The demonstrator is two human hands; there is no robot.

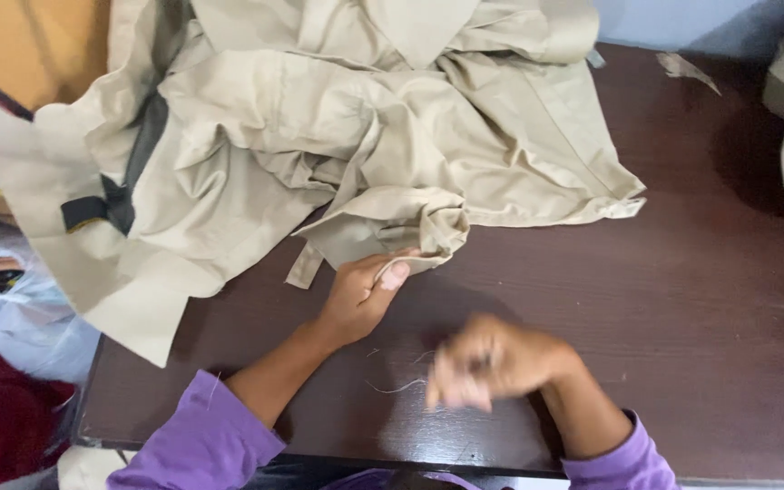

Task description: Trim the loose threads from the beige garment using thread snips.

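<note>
Our crumpled beige garment (338, 136) heaped on dark table (700, 299), our left hand (363, 295) pinching its bunched edge, our right hand (492, 363) blurred, grip unclear

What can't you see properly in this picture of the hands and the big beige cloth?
- Right hand: motion-blurred in the head view, so whether it holds anything cannot be told.
- Crumpled beige cotton garment: cut off by the top edge; folds hide its shape.
- Left hand: fingertips tucked under the garment's edge.
- Dark brown wooden table: far part covered by the garment.
</note>
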